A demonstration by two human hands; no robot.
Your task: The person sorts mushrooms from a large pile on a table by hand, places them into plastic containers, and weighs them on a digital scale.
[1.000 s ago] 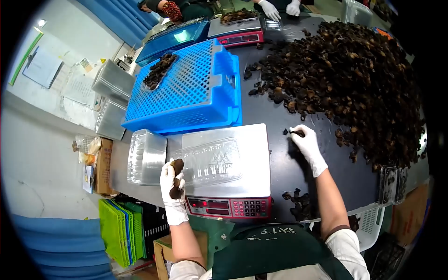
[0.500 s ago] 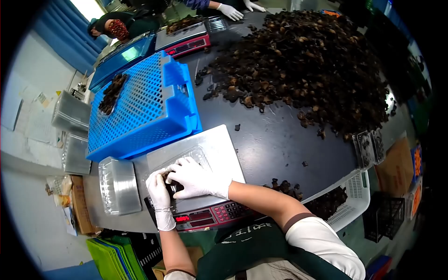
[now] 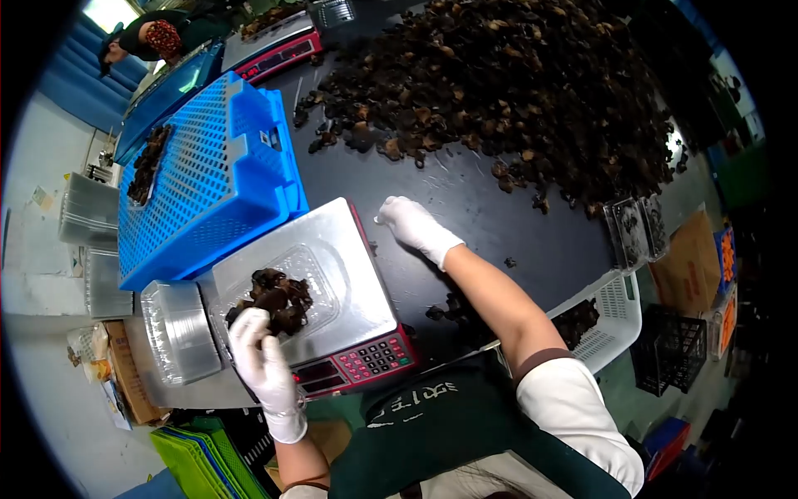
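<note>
A clear plastic tray [image 3: 320,287] lies on the steel plate of a red-edged digital scale [image 3: 362,258], with dark wood ear mushrooms [image 3: 283,299] in its left part. My left hand [image 3: 262,358], in a white glove, is at the tray's near left edge, fingers apart and fingertips against the mushrooms. Over the dark table right of the scale is my gloved right hand [image 3: 413,226]. Its fingers are curled in, and whatever may be in them is hidden. Beyond it spreads a big heap of wood ear mushrooms [image 3: 515,91].
An upturned blue crate [image 3: 208,183] with a filled tray [image 3: 150,166] on it stands left of the heap. Stacked clear trays [image 3: 179,333] are beside the scale. A white basket [image 3: 615,324] is at the right table edge. Another person [image 3: 158,37] is at the far left.
My right hand has left the tray and moved right over the table. My left hand has shifted to the tray's near edge, uncovering the mushrooms. The whole view has shifted.
</note>
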